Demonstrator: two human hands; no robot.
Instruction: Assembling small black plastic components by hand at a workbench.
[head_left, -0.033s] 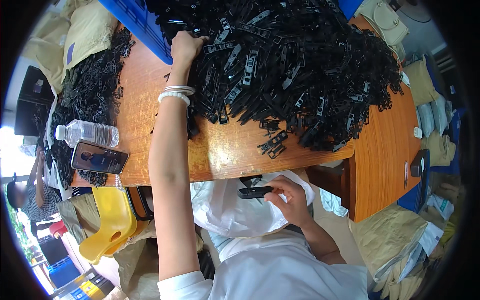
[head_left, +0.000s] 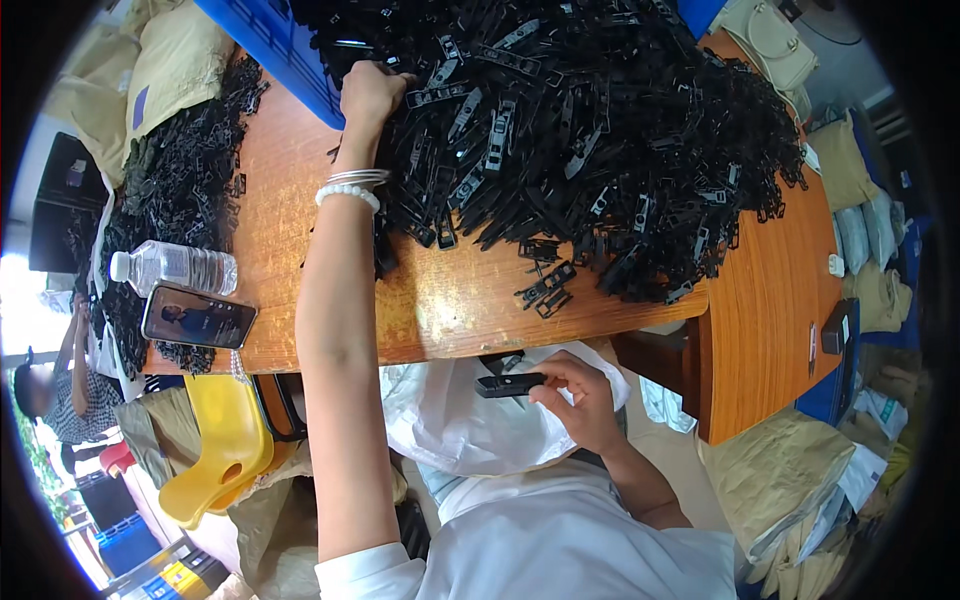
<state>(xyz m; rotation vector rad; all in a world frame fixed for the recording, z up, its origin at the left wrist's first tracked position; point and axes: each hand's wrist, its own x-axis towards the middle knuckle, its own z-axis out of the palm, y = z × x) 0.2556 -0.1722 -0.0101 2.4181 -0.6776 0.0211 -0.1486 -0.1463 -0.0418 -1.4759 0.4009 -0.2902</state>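
One black part (head_left: 506,386) stays pinched in my right hand (head_left: 582,400); my left hand (head_left: 371,94), grip hidden, stays at the pile (head_left: 545,175), nothing advanced.

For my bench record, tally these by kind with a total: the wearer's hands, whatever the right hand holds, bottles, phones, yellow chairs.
Hands: 2, left hand and right hand
Held black part: 1
Clear bottle: 1
Phone: 1
Yellow chair: 1
Total: 6
The heap of black parts is too tangled to count.
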